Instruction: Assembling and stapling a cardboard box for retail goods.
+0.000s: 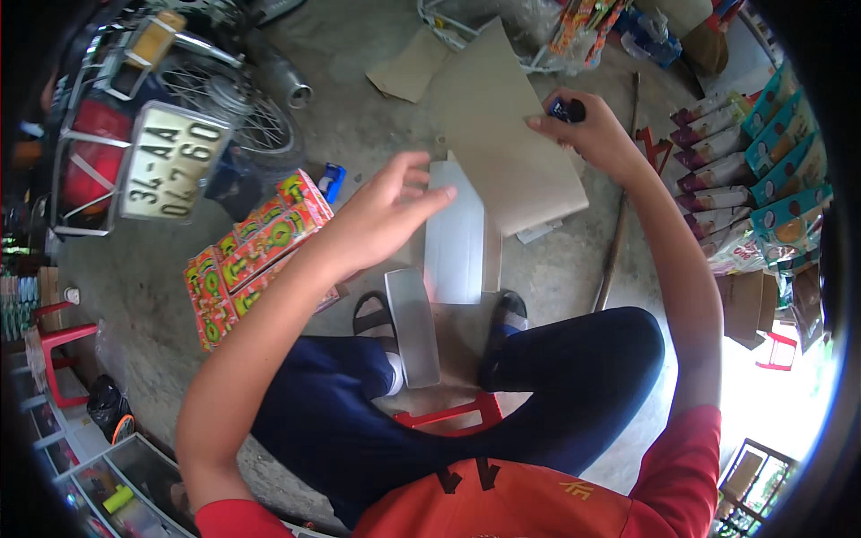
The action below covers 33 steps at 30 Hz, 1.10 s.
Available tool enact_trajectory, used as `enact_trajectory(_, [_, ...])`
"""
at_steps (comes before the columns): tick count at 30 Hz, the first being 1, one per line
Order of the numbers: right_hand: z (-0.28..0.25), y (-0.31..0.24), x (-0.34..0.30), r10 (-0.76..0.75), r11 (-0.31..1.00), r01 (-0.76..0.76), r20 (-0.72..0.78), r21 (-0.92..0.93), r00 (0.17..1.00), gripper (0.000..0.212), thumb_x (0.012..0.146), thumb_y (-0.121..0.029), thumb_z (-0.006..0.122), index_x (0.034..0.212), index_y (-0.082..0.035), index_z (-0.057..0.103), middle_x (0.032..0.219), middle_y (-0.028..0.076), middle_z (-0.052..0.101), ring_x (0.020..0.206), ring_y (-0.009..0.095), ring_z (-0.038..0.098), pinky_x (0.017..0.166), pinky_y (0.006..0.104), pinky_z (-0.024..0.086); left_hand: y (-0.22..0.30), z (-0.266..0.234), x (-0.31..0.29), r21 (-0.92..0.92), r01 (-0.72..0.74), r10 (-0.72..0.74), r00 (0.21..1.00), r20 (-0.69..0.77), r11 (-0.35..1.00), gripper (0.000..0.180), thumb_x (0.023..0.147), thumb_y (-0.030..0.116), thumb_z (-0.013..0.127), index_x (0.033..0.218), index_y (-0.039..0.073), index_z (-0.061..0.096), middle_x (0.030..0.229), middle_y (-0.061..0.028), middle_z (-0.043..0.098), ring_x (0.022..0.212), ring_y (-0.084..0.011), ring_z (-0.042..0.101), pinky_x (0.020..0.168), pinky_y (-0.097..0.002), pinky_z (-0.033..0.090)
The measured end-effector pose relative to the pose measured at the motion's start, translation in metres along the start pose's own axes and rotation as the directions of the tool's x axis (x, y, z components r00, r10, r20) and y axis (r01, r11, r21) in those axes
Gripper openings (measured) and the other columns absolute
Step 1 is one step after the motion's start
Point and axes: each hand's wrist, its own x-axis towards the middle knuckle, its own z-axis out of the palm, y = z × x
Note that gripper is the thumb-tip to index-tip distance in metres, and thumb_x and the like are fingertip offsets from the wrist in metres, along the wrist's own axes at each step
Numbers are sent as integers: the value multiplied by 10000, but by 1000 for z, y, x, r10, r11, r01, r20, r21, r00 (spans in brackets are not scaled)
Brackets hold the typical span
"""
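My right hand (587,134) is closed around a small dark blue-and-black object (567,109) whose kind I cannot make out. Its thumb touches the edge of a brown cardboard sheet (502,134), which slants over the floor before me. Left of that sheet, my left hand (395,202) is open and in the air, fingers apart, apparently holding nothing. Below the hands a long white panel (453,242) lies on the floor. A narrow grey strip-like piece (413,327) stands or leans between my sandalled feet; which, I cannot tell.
Bright red-and-green printed boxes (260,255) sit at left, by a small blue object (332,182). A parked motorbike (175,117) fills the upper left. At right are a long stick (619,233) and hanging snack bags (762,179). Another cardboard piece (410,65) lies farther off.
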Motion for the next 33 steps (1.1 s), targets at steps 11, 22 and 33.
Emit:
enact_trajectory(11, [27,-117,-122,-43,889,60,-47,453,998,268,927,-270,825,1000,-29,732,761,-29,614,668,39,528,606,217,399,48,-16,-62,-655,-382,180,917,-356,651,371,1058,313,665,1302,34,665,1185,-33,716,1071,-102,655,932,-282,505])
enact_trajectory(22, [54,-92,-109,103,816,63,-253,574,962,211,956,-221,795,949,-34,698,749,-22,616,658,31,542,603,224,420,29,15,-53,-164,-488,367,802,-470,857,930,979,367,773,1599,-58,225,1538,-284,438,1431,-319,472,1162,-418,412])
enact_trajectory(33, [96,-126,-131,-398,912,410,-258,-8,880,288,851,-174,853,1053,-25,710,971,127,722,873,299,725,787,384,566,39,32,-51,-500,-389,355,920,-167,774,885,1014,433,713,1588,-84,282,1428,-191,554,1321,-205,552,1110,-347,443])
